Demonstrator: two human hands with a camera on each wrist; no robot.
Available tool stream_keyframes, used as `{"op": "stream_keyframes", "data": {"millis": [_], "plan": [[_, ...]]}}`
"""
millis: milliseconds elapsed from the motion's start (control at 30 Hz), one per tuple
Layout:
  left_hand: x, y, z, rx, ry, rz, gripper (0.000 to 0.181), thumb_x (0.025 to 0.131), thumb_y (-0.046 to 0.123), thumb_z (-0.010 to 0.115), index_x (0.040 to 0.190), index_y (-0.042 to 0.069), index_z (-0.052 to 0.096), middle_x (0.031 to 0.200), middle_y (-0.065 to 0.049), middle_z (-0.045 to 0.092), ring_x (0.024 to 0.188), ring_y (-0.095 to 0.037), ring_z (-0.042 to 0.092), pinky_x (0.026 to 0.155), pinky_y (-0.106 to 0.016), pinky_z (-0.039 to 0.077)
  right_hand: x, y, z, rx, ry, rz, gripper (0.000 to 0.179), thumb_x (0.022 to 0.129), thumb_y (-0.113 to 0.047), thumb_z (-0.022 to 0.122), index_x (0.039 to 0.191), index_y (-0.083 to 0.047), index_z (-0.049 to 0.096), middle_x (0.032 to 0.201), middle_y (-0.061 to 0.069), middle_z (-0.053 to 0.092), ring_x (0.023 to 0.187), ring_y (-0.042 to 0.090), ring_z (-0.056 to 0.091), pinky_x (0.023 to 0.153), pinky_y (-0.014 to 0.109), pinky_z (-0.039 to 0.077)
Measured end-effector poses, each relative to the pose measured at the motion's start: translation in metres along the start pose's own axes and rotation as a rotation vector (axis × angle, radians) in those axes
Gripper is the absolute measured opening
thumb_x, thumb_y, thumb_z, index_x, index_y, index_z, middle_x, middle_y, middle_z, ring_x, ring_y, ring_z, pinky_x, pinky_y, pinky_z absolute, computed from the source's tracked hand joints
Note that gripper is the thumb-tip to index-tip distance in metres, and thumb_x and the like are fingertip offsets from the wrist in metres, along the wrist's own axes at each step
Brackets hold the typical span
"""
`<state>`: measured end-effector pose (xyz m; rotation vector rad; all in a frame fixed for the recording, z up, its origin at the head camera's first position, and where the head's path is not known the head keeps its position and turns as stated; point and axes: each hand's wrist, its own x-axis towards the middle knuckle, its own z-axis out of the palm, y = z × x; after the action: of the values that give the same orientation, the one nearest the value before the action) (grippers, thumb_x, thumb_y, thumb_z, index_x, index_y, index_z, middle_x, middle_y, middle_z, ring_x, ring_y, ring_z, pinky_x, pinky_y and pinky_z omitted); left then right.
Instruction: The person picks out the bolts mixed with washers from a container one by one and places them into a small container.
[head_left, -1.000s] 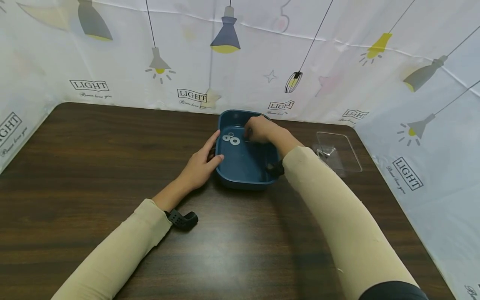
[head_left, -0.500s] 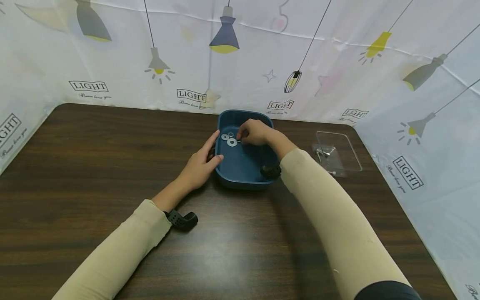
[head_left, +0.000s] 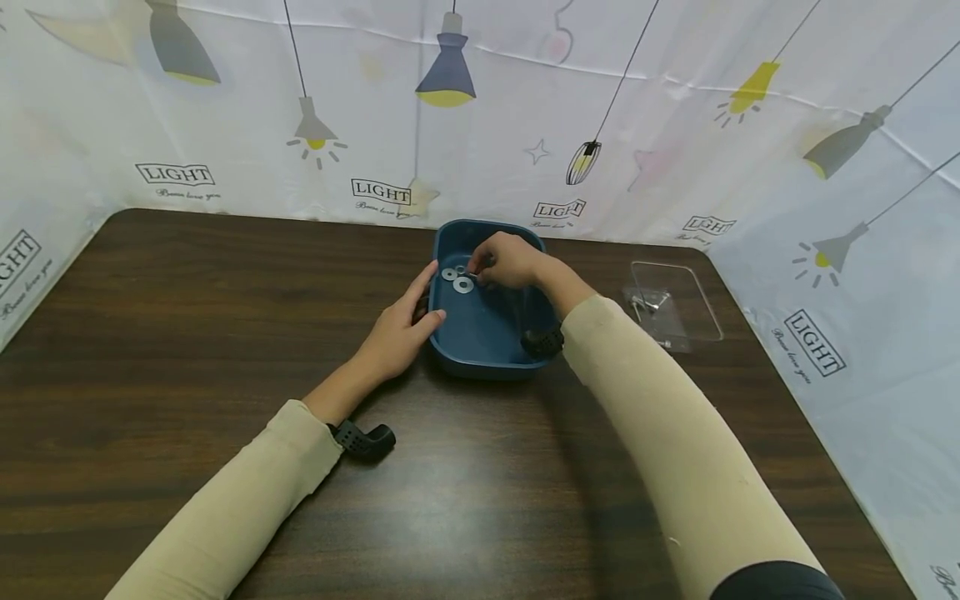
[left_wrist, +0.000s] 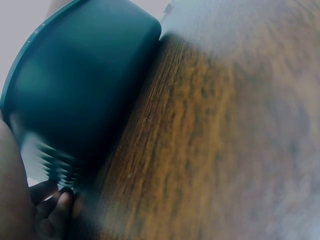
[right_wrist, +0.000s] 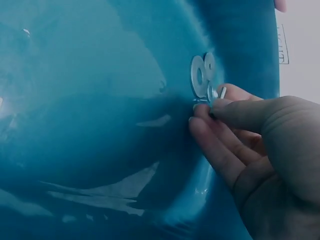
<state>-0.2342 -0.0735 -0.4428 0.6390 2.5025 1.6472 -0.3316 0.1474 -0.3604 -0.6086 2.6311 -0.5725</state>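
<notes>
A blue plastic bin [head_left: 487, 337] stands near the far edge of the table. My left hand [head_left: 390, 337] holds its left side, thumb at the rim; in the left wrist view bent fingers [left_wrist: 62, 202] touch a ribbed part of the outer wall. Inside the bin my right hand [head_left: 506, 260] pinches a small thin metal piece [right_wrist: 223, 93] between thumb and fingers; its kind is unclear. Just beside those fingertips lie a large washer [head_left: 462, 285], a medium washer [head_left: 449, 274] and a smaller ring [head_left: 460, 269], partly hidden in the right wrist view.
Right of the bin lies a clear plastic tray or lid [head_left: 705, 304], with small shiny metal parts [head_left: 651, 304] on clear plastic beside it. A printed white curtain [head_left: 300, 183] borders the dark wooden table [head_left: 225, 317] at the back and sides.
My right hand has moved left inside the bin, up to the washers, with a thin metal piece now showing at its fingertips. The large washer has shifted slightly left. My left hand stays put.
</notes>
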Motion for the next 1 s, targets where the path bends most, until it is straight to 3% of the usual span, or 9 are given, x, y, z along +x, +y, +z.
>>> {"op": "stream_keyframes", "data": {"millis": [333,567,867,1000], "plan": [[0.000,0.000,0.001,0.009,0.009,-0.006,0.070,0.103,0.037,0.048,0.163,0.036,0.013,0.163,-0.010,0.037,0.142,-0.028,0.050,0.113,-0.052,0.044,-0.016,0.003,-0.026,0.054,0.006,-0.051,0.026,0.098,-0.008,0.063,0.122,-0.004,0.070,0.125,0.014,0.070,0.105,0.025,0.071,0.093,0.043,0.056],[-0.001,0.001,0.002,0.015,0.007,0.001,0.070,0.102,0.037,0.048,0.164,0.035,0.013,0.163,-0.010,0.037,0.141,-0.028,0.051,0.113,-0.051,0.044,-0.049,0.009,-0.047,0.022,0.073,-0.101,0.021,0.099,-0.008,0.062,0.117,-0.003,0.072,0.106,0.014,0.072,0.095,0.027,0.067,0.086,0.038,0.054],[-0.001,0.001,0.001,0.022,0.002,0.008,0.071,0.103,0.036,0.049,0.164,0.036,0.013,0.163,-0.011,0.038,0.140,-0.029,0.052,0.112,-0.052,0.045,-0.097,0.043,-0.074,0.027,0.148,-0.057,0.020,0.099,-0.006,0.061,0.116,-0.003,0.071,0.109,0.016,0.073,0.100,0.028,0.069,0.086,0.039,0.054],[0.000,0.001,0.002,0.018,0.004,0.007,0.070,0.103,0.036,0.049,0.163,0.037,0.013,0.162,-0.011,0.038,0.139,-0.029,0.053,0.112,-0.052,0.045,-0.113,0.057,-0.079,0.016,0.171,-0.015,0.020,0.099,-0.008,0.060,0.115,-0.006,0.072,0.108,0.011,0.074,0.101,0.026,0.068,0.085,0.030,0.053]]}}
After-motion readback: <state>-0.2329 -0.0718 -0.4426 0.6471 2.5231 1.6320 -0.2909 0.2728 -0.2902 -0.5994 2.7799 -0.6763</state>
